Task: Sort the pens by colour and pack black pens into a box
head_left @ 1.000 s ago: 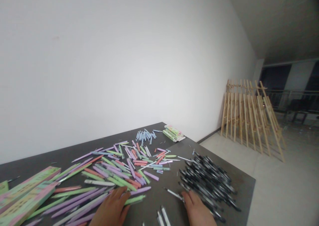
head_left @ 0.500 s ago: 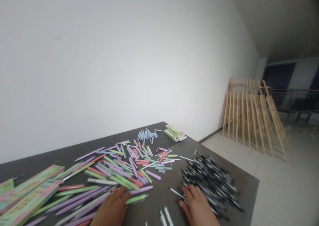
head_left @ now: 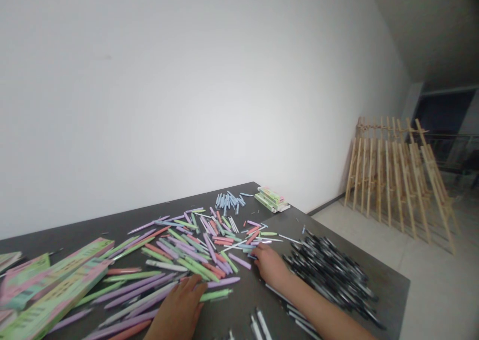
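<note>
My left hand [head_left: 179,310] lies flat with fingers stretched out on the long purple and green pen barrels [head_left: 142,292] at the near left of the dark table [head_left: 389,275]. My right hand [head_left: 270,266] reaches forward to the edge of the scattered short coloured pen parts [head_left: 209,240] in the middle. Its fingertips touch small pieces there; whether it grips one is hidden. The heap of black refills [head_left: 329,275] lies just right of my right forearm.
Flat green and pink boxes [head_left: 52,282] lie at the near left. A stack of small boxes [head_left: 272,199] and some blue caps [head_left: 228,200] sit at the far edge by the white wall. Wooden easels [head_left: 400,172] lean at the right on the floor. White refills [head_left: 258,325] lie near me.
My right hand has left the black refill heap and reached forward and left to the coloured pen parts. My left hand has stayed on the long barrels. The camera has turned slightly left.
</note>
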Demonstrator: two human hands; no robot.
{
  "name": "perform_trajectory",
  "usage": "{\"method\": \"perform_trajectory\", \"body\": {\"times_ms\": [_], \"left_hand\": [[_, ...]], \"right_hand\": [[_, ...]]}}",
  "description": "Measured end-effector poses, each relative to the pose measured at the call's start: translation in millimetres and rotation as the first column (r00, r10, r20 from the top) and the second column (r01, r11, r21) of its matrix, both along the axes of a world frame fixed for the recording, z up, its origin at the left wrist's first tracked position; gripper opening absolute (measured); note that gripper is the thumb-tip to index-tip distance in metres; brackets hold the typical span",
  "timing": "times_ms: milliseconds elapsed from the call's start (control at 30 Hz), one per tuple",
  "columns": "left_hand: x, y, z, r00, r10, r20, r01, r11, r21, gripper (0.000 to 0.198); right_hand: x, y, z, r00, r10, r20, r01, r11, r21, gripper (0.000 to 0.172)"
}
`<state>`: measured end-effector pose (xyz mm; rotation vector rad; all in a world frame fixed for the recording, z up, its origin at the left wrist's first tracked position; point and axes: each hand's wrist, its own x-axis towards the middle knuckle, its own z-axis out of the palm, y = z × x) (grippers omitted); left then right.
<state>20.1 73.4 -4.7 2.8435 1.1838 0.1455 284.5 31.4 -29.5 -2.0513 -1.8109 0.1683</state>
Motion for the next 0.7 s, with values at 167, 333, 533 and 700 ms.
{"method": "perform_trajectory", "body": {"times_ms": [167,333,533,700], "left_hand": [[-4,1,9.7,0.999,0.018,0.033,-0.019,0.999,0.031,0.043],[-10,4,19.9,0.997,0.048,0.06,-0.052,0.996,0.076,0.042],[-17,2,40.0,0.987,0.042,0.152,-0.062,0.99,0.125,0.038],[-35,-5,71.7,0.977,0.056,0.206,-0.105,0.966,0.236,0.037]], "right_hand": [[2,5,-5.4,0.996,-0.077,-0.046,0.076,0.997,-0.014,0.017],[6,11,-5.8,0.991,-0.094,-0.099,0.097,0.995,0.031,0.02],[7,14,-3.7,0.994,-0.105,-0.011,0.105,0.994,-0.015,0.018],[2,15,7.3,0.995,-0.095,-0.006,0.095,0.995,0.001,0.023]]}}
